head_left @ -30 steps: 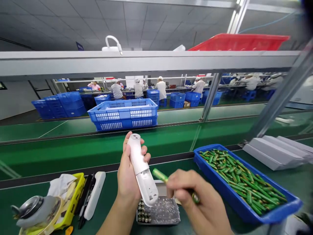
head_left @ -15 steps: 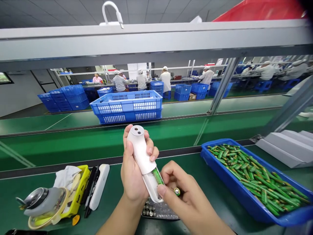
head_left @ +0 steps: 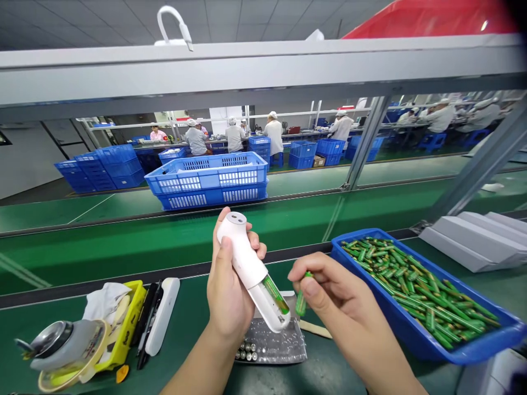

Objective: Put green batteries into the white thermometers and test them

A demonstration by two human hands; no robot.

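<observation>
My left hand [head_left: 230, 285] is wrapped round a white handheld device [head_left: 245, 252], which looks like an infrared thermometer. The device is tilted, its two-holed round end pointing up and away from me. Its battery compartment is uncovered at the lower end, and one green battery [head_left: 275, 293] lies inside. Just right of the compartment, my right hand [head_left: 333, 302] pinches another green battery [head_left: 302, 299] between thumb and fingers, apart from the device. Under the device sits a tray [head_left: 284, 345] with several batteries standing on end at its left side.
A blue bin [head_left: 415, 345] full of green batteries stands at right, beside white folded card [head_left: 473, 241]. At left are a yellow basket [head_left: 132, 323], pens [head_left: 148, 323] and a white strip [head_left: 163, 315]. Beyond are blue crates [head_left: 206, 181], a metal post [head_left: 366, 142] and seated workers.
My right hand has drawn away from the compartment to the right, leaving one battery inside. The other battery is now held at my fingertips. The view has shifted slightly.
</observation>
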